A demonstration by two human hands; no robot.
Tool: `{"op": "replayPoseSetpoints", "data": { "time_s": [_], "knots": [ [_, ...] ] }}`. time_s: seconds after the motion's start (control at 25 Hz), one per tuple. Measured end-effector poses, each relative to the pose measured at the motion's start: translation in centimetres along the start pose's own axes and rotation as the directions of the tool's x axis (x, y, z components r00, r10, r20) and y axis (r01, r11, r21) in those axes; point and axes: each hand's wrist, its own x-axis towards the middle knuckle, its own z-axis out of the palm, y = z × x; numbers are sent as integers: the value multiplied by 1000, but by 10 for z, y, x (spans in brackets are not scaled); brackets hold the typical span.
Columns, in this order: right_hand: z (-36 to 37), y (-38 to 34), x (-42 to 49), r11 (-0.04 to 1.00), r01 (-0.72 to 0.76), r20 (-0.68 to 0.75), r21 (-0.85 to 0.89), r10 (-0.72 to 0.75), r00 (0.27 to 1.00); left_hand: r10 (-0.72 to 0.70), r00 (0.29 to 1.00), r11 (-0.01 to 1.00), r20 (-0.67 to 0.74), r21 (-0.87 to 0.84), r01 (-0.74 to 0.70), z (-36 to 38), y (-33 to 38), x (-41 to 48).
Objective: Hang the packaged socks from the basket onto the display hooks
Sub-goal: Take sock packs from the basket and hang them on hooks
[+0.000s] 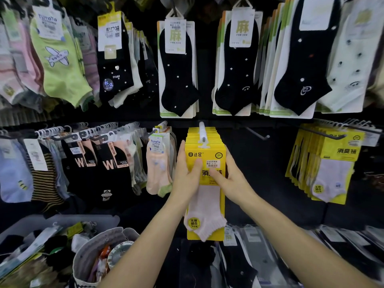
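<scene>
- Black display wall (259,163) spans the whole view, with rows of carded socks hanging on metal hooks. Most pegs are already full, so much of the stocking looks done.
- Grey fabric basket (83,258) sits at the lower left, well apart from the hands. It holds a jumble of goods, though I cannot tell whether these are sock packs. Judging by that, more may remain to be hung.
- Yellow stack of carded sock packs (204,132) hangs in the middle row on a white plastic-sleeved hook (202,126).
- Front yellow-carded pack with a pale pink ankle sock (207,204) is at the face of that stack, its white hanger tab right at the hook's tip. Whether the tab is already threaded over the tip cannot be made out. I judge this pack is being seated or squared up.
- Left hand (187,175) clasps the pack's left edge, with the thumb across the yellow card front and the fingers wrapped behind. The forearm reaches up from below.
- Right hand (232,179) grasps the right edge, its thumb lying across the printed band. The fingers run along the side of the stack.
- Bare dark metal hook (257,135) juts out just to the right, unfilled.
</scene>
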Motion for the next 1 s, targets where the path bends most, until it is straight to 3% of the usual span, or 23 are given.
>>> {"op": "replayPoseSetpoints", "data": {
  "time_s": [0.44,0.6,0.72,0.8,0.92,1.0],
  "knots": [
    [10,30,-23,984,-129,77,123,120,990,-180,977,975,112,-114,193,-6,-35,-31],
    [-1,69,-74,934,-339,53,117,335,941,-389,920,915,36,-97,391,-17,-68,-84],
    [-10,113,-147,855,-517,99,30,512,853,-624,774,781,-106,-43,623,-19,-107,-154],
    [-12,143,-197,769,-635,131,-69,638,759,-741,666,669,-86,1,744,-10,-135,-204],
    [-14,181,-246,634,-692,134,-345,763,632,-794,608,598,12,192,778,21,-165,-265],
    [-14,202,-271,528,-622,184,-579,827,531,-831,552,540,68,340,770,46,-186,-301]
  ]
}}
